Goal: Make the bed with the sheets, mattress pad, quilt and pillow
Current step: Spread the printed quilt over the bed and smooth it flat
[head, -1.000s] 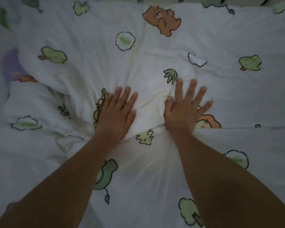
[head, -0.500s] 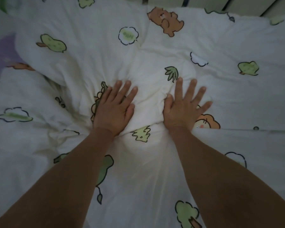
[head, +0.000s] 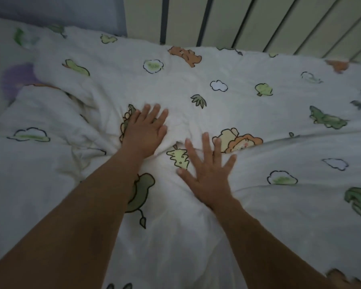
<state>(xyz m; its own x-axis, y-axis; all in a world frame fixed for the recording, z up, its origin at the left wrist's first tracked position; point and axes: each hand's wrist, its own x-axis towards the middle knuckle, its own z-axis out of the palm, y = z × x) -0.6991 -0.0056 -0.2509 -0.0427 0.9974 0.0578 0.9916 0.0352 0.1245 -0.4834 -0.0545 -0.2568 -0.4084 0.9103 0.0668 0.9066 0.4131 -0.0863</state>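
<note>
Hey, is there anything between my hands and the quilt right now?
Nothing visible. The left hand presses flat on the quilt, and the right hand, fingers spread, lies on it nearer the camera.

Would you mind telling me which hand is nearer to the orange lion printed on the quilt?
Right. The right hand presses the quilt with fingers beside the lion; the left hand lies farther left.

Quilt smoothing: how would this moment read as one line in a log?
step: smoothing quilt | left hand: flat on quilt | right hand: spread flat on quilt | quilt: creased around both hands
</note>
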